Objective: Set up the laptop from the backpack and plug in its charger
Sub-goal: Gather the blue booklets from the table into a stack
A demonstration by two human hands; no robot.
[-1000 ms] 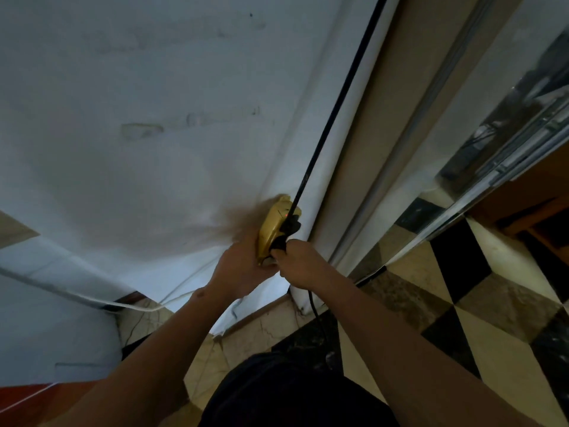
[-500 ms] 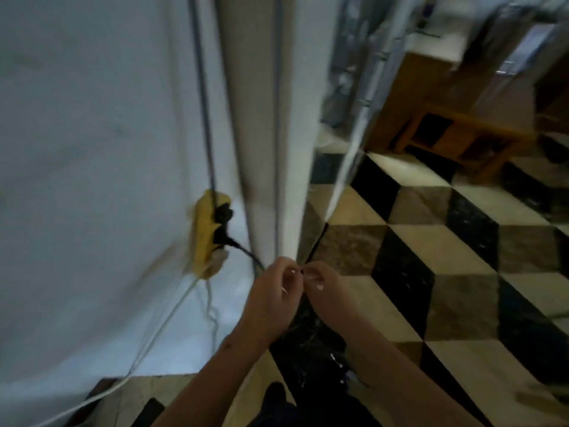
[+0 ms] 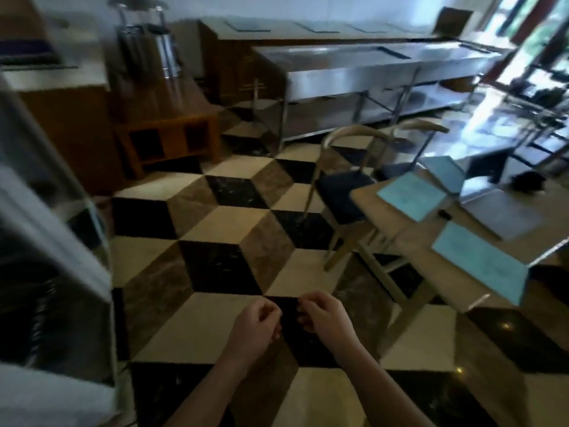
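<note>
My left hand (image 3: 257, 328) and my right hand (image 3: 323, 322) hang close together low in the middle of the view, over the chequered floor (image 3: 221, 229). The fingers of both are curled in, and I can make out no cable between them against the dark tile. On the wooden table (image 3: 431, 272) at the right lies a flat grey slab (image 3: 498, 217), possibly the laptop, blurred. A small black item (image 3: 445, 214) lies beside it and a dark lump (image 3: 527, 181) sits farther back. The socket strip is out of view.
Light blue sheets (image 3: 412, 195) lie on the table. Two wooden chairs (image 3: 341, 192) stand at its far side. A long steel counter (image 3: 369, 63) runs along the back, a wooden stand (image 3: 166, 140) is at the back left, and a white pillar edge (image 3: 46, 226) fills the left.
My hands left the yellow socket strip on the wall and came together. The view swung right from the wall into the room, toward the table.
</note>
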